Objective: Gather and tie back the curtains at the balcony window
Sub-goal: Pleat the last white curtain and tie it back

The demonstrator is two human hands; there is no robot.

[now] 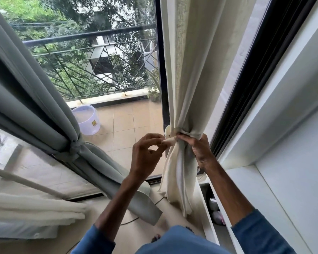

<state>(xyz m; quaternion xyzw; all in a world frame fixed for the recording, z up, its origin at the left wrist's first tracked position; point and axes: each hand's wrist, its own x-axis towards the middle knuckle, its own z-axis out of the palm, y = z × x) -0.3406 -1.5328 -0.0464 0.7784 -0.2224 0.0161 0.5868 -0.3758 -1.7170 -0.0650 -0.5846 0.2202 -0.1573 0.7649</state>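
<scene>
Pinching tie-back end (pixel 169 142): left hand (pixel 146 156) fingers, curled. Just beside it, right hand (pixel 198 151) fingers wrap bunched cream curtain (pixel 191 79) at tie-back band. Well left, grey curtain (pixel 35 107) already knotted. Outside on balcony tiles, white bucket (pixel 86 120).

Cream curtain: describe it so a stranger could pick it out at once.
Start at the big balcony window. Two gathered curtains hang before it; the cream curtain is the right one, beside the dark frame. Unlike the grey curtain, it is pale, and the left hand and right hand hold its tie.
</scene>
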